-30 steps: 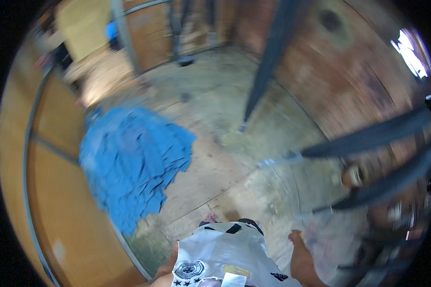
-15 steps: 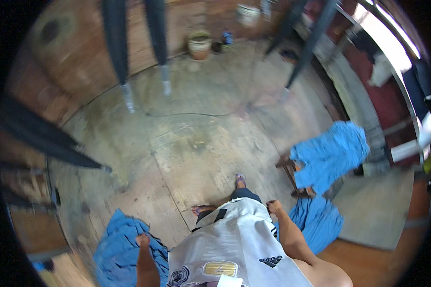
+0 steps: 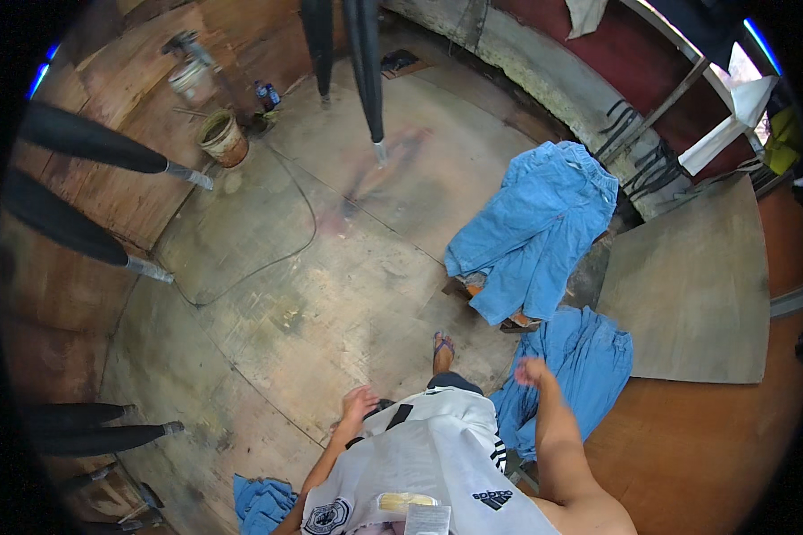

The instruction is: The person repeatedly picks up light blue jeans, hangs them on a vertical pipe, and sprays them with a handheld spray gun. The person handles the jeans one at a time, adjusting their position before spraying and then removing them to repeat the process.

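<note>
My left hand [image 3: 359,406] hangs in front of my body with fingers partly spread, holding nothing. Off to the right, my right hand [image 3: 531,370] is slightly blurred, its fingers loosely bent and nothing visible in them. Below and beside it lies a heap of blue trousers [image 3: 584,357]; whether the hand touches them is unclear. Another pair of blue trousers [image 3: 540,209] is draped over a low wooden stool [image 3: 519,323], mostly hidden by the cloth. Part of a blue cloth pile [image 3: 263,506] shows near my left forearm.
Black-wrapped legs [image 3: 366,80] with silvery ends stand at the top and left. A dark cable [image 3: 299,259] curves over the worn floor [image 3: 285,339]. A stained bucket [image 3: 223,140] stands by the wooden wall. A flat board [image 3: 687,285] lies to the right.
My view has turned rightward and shifted, bringing the draped trousers nearer the middle. The left cloth pile has slid toward the lower edge. My left hand has swung forward, away from that pile.
</note>
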`<action>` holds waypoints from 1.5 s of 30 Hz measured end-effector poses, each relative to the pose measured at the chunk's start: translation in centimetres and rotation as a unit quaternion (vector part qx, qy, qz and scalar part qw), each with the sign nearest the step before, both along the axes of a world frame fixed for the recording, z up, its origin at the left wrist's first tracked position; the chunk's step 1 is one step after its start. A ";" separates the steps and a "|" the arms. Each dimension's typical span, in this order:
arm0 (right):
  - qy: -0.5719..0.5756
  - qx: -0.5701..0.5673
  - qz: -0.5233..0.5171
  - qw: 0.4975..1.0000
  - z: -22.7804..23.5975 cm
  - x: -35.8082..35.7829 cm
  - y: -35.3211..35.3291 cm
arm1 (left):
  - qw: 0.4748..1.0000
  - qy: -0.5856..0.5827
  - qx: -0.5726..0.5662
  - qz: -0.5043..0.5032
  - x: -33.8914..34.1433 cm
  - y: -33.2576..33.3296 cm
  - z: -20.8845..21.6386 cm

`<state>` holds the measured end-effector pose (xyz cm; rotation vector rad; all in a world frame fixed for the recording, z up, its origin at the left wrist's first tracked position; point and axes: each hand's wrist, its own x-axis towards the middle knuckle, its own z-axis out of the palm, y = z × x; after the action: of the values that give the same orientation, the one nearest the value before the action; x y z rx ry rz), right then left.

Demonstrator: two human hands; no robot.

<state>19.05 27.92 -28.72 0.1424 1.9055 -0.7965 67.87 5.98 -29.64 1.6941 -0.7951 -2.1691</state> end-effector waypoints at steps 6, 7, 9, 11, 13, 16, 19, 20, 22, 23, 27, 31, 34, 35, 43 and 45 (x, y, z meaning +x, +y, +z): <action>0.231 -0.183 0.007 0.956 6.0 -22.8 -15.6 | 0.949 -0.282 0.139 -0.040 6.0 2.7 -1.6; 0.245 -0.212 0.057 0.944 7.6 -26.1 -18.6 | 0.956 -0.272 0.106 -0.032 6.6 3.2 -1.1; 0.310 -0.206 0.086 0.924 10.7 -31.7 -24.4 | 0.954 -0.285 0.093 -0.019 6.7 4.3 0.4; 0.414 -0.192 0.090 0.885 14.1 -35.8 -29.7 | 0.955 -0.283 0.090 -0.015 5.4 4.4 2.2; 0.478 -0.185 0.075 0.856 17.0 -38.3 -33.5 | 0.962 -0.266 0.062 -0.020 3.2 4.2 3.8; 0.445 -0.134 0.023 0.885 20.5 -40.0 -35.7 | 0.965 -0.255 0.037 -0.045 -0.2 3.3 5.1; 0.380 -0.067 0.034 0.922 21.7 -39.3 -35.9 | 0.966 -0.250 -0.006 -0.069 -2.9 2.2 5.5; 0.360 -0.046 0.042 0.931 21.8 -38.7 -35.3 | 0.967 -0.242 -0.024 -0.073 -3.6 1.8 5.7; 0.409 -0.018 0.122 0.904 21.2 -35.8 -34.6 | 0.969 -0.230 -0.025 -0.087 -4.7 1.0 6.1; 0.544 0.016 0.174 0.821 20.6 -33.3 -34.1 | 0.972 -0.216 -0.016 -0.092 -5.4 0.6 6.3; 0.509 -0.167 0.359 0.765 21.2 -21.4 -31.1 | 0.926 -0.236 -0.095 -0.279 -8.1 -2.8 8.4; 0.357 -0.320 0.608 0.633 23.6 -6.9 -27.7 | 0.940 -0.151 -0.237 -0.194 -12.9 -7.8 11.9; 0.190 -0.375 0.708 0.567 25.5 1.2 -26.7 | 0.955 -0.083 -0.273 -0.074 -15.3 -10.3 15.1; 0.180 -0.395 0.708 0.557 26.2 3.6 -26.7 | 0.945 -0.129 -0.273 -0.128 -15.5 -10.9 16.0; 0.093 -0.378 0.758 0.524 28.2 18.9 -30.0 | 0.905 -0.051 -0.214 -0.363 -1.1 -9.0 19.6; 0.076 -0.359 0.733 0.572 27.4 23.2 -31.0 | 0.904 -0.058 -0.248 -0.343 3.7 -7.1 19.9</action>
<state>42.22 -3.06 -1.35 -1.8290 1.0077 -0.2510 71.54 -1.12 -9.74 1.3998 -2.0245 -1.9615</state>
